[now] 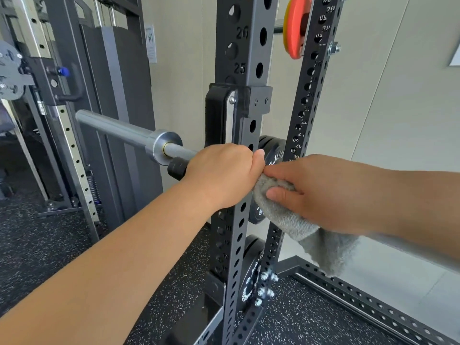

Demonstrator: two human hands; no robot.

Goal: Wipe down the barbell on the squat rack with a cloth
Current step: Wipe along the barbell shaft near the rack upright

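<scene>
Occlusions around the front upright [246, 58]
Left hand [221, 175] covers the barbell [119, 129] just left of the upright; right of it the bar is lost behind the right hand [323, 192] and cloth [311, 235]. Black plates [272, 148] behind the upright show only in slices. Orange plate [296, 28] up-right of it is cut by the top edge. Wall notice [150, 43] left of it: unreadable, too small.

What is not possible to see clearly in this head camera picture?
Barbell shaft past the collar: head view, covered by the left hand gripping it and by the rack upright.
Whether the cloth touches the bar: hidden behind the right hand.
Lettering on the black weight plates: cut off by uprights and hands.
Wall notice text: too small.
</scene>
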